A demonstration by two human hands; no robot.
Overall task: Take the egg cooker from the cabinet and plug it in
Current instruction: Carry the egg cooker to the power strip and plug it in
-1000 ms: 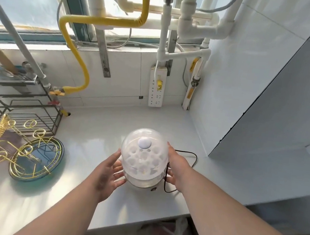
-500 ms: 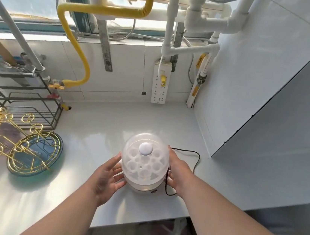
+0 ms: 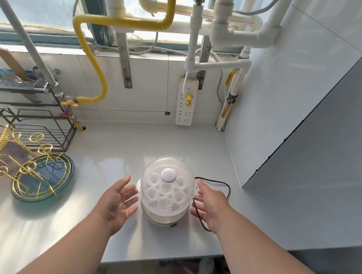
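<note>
The egg cooker (image 3: 166, 192), white with a clear domed lid and a white knob, stands upright on the white counter (image 3: 116, 146) near its front edge. My left hand (image 3: 119, 198) is just left of it, fingers spread, a small gap from the lid. To the cooker's right, my right hand (image 3: 209, 203) is open too and lies over its black power cord (image 3: 220, 183), which loops on the counter behind the hand. The plug end is hidden. A white power strip (image 3: 186, 105) hangs on the back wall, with one yellow plug in an upper socket.
A gold wire egg holder (image 3: 22, 162) rests on a blue plate (image 3: 66, 181) at the left. Behind it stands a metal wire rack (image 3: 29, 112). Yellow and white pipes (image 3: 89, 53) run along the window. A white cabinet side (image 3: 325, 133) rises at the right.
Both hands have let go of the egg cooker and drawn slightly away from its sides. The cooker now stands free on the counter.
</note>
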